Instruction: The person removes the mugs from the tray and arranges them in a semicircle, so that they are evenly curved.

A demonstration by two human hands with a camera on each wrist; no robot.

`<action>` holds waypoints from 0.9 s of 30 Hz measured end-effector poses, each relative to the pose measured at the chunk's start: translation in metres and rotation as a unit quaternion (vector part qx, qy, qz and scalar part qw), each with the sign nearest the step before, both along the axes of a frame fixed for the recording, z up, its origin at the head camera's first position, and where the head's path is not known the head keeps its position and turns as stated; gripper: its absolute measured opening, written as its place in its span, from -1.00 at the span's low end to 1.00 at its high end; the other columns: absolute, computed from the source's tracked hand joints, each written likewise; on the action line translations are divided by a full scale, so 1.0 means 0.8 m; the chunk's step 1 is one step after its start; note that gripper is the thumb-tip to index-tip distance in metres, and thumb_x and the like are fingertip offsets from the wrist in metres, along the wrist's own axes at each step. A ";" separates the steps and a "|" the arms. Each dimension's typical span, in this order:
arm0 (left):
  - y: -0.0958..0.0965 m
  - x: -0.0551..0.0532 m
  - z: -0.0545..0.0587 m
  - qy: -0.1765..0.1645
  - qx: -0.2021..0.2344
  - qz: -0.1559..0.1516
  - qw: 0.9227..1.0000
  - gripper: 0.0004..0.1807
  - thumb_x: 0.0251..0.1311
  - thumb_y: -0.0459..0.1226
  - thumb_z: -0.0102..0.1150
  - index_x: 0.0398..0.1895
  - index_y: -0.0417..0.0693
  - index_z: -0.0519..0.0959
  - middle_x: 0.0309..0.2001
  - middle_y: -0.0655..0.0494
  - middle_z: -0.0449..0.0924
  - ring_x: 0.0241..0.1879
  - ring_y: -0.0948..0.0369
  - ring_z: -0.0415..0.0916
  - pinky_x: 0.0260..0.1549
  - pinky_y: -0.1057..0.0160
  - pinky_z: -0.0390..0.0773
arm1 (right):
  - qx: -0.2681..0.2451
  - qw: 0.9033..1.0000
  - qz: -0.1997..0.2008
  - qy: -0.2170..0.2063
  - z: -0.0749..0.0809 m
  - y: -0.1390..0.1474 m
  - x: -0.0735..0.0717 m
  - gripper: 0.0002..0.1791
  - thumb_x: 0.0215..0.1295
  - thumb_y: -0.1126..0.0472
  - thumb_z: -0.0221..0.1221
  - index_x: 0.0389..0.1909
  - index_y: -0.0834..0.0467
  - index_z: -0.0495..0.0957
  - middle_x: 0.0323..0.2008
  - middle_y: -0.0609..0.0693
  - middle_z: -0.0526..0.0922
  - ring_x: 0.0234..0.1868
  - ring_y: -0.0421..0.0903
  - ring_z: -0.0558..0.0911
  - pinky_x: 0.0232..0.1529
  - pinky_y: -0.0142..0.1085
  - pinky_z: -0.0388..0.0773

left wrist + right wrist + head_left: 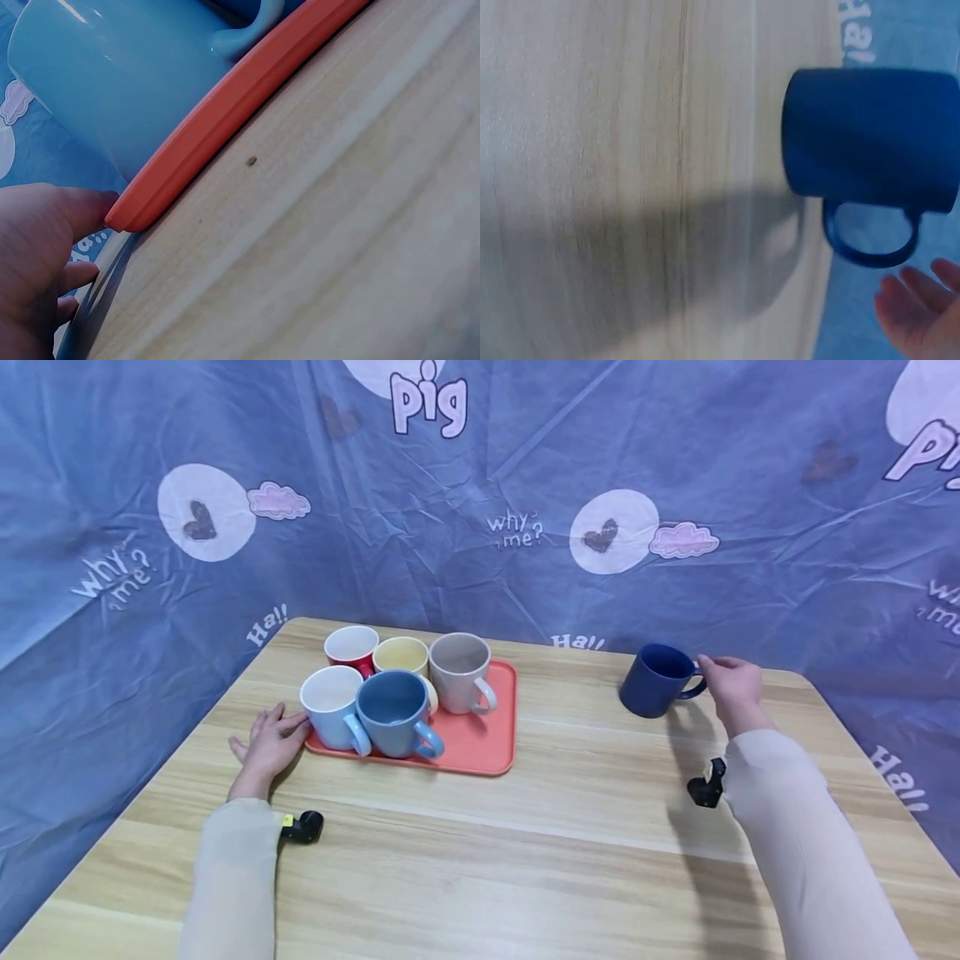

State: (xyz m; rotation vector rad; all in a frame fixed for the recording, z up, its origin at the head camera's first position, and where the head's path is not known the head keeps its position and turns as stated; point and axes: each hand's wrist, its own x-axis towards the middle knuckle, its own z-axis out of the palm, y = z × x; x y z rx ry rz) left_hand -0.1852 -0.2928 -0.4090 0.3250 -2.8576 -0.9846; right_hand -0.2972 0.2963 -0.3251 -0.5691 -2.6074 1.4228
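In the head view I see five mugs [400, 727] standing on the red tray [483, 763] at the left, and only the dark blue mug [647, 687] remains off it, at the far right of the table [525, 860], the right hand [733, 687] by its handle [694, 692]. The left wrist view shows me the left hand [37, 259] uncurled, thumb against the tray's near left corner. On the right wrist view, relaxed fingers sit just beside the handle, gripping nothing.

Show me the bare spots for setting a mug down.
Free: the table in front of the tray; the strip between tray and dark blue mug; the tray's front right corner. Crowded: most of the remaining tray, five mugs close together, left hand at its front left corner.
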 end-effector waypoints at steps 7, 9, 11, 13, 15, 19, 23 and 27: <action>0.000 0.001 0.000 -0.002 0.002 0.000 1.000 -0.45 0.20 0.04 -0.22 0.08 -0.16 0.35 0.25 -0.30 -0.09 0.23 -0.19 -0.38 -0.11 -0.26 -0.68 | -0.050 0.997 0.027 0.044 0.021 -0.032 0.004 -0.26 0.10 -0.13 0.01 0.19 0.29 0.19 0.13 0.20 0.28 0.14 0.04 0.24 0.09 -0.22 0.20; -0.001 0.001 0.000 -0.003 0.002 -0.003 1.000 -0.44 0.20 0.05 -0.23 0.09 -0.16 0.34 0.25 -0.30 -0.10 0.23 -0.18 -0.39 -0.11 -0.26 -0.68 | -0.067 0.996 0.045 0.048 0.029 -0.043 0.007 -0.23 0.09 -0.15 0.02 0.20 0.28 0.17 0.14 0.20 0.25 0.16 0.04 0.21 0.11 -0.20 0.17; -0.003 0.000 -0.001 -0.002 -0.002 -0.006 1.000 -0.43 0.20 0.06 -0.25 0.10 -0.17 0.33 0.25 -0.31 -0.11 0.23 -0.18 -0.39 -0.12 -0.27 -0.68 | -0.080 0.993 0.058 0.058 0.038 -0.055 0.011 -0.23 0.09 -0.14 0.03 0.20 0.28 0.17 0.14 0.21 0.24 0.16 0.04 0.20 0.12 -0.19 0.14; -0.004 0.001 -0.001 0.000 -0.006 -0.010 1.000 -0.42 0.21 0.06 -0.26 0.10 -0.18 0.32 0.24 -0.32 -0.11 0.23 -0.19 -0.39 -0.12 -0.27 -0.68 | -0.087 0.992 0.068 0.067 0.046 -0.068 0.015 -0.24 0.09 -0.14 0.04 0.20 0.26 0.18 0.14 0.20 0.25 0.16 0.03 0.21 0.13 -0.20 0.12; -0.005 0.001 -0.001 0.002 -0.011 -0.012 1.000 -0.42 0.21 0.06 -0.27 0.10 -0.17 0.32 0.24 -0.33 -0.11 0.23 -0.19 -0.38 -0.13 -0.28 -0.68 | -0.094 0.989 0.075 0.083 0.053 -0.083 0.018 -0.28 0.09 -0.12 0.06 0.18 0.26 0.22 0.10 0.16 0.32 0.13 0.00 0.25 0.13 -0.21 0.13; -0.006 0.002 -0.001 0.004 -0.014 -0.012 1.000 -0.45 0.22 0.04 -0.26 0.09 -0.17 0.34 0.24 -0.32 -0.10 0.23 -0.20 -0.37 -0.13 -0.29 -0.66 | -0.143 0.979 0.095 0.113 0.059 -0.115 0.027 -0.37 0.09 -0.03 0.12 0.12 0.26 0.30 -0.11 -0.02 0.47 0.04 -0.08 0.34 0.10 -0.18 0.18; -0.005 0.001 -0.002 0.006 -0.013 -0.009 1.000 -0.47 0.22 0.01 -0.25 0.08 -0.17 0.35 0.25 -0.30 -0.09 0.23 -0.20 -0.36 -0.12 -0.30 -0.65 | -0.170 0.968 0.132 0.129 0.058 -0.148 0.038 -0.41 0.10 0.01 0.13 0.10 0.27 0.33 -0.20 -0.13 0.48 -0.04 -0.15 0.37 -0.04 -0.24 0.30; -0.003 0.000 -0.002 0.006 -0.012 -0.009 1.000 -0.46 0.22 0.02 -0.25 0.08 -0.17 0.35 0.25 -0.30 -0.09 0.23 -0.19 -0.36 -0.12 -0.29 -0.66 | -0.191 0.959 0.163 0.135 0.053 -0.179 0.050 -0.45 0.10 0.04 0.14 0.06 0.28 0.36 -0.25 -0.18 0.50 -0.12 -0.21 0.41 -0.17 -0.34 0.36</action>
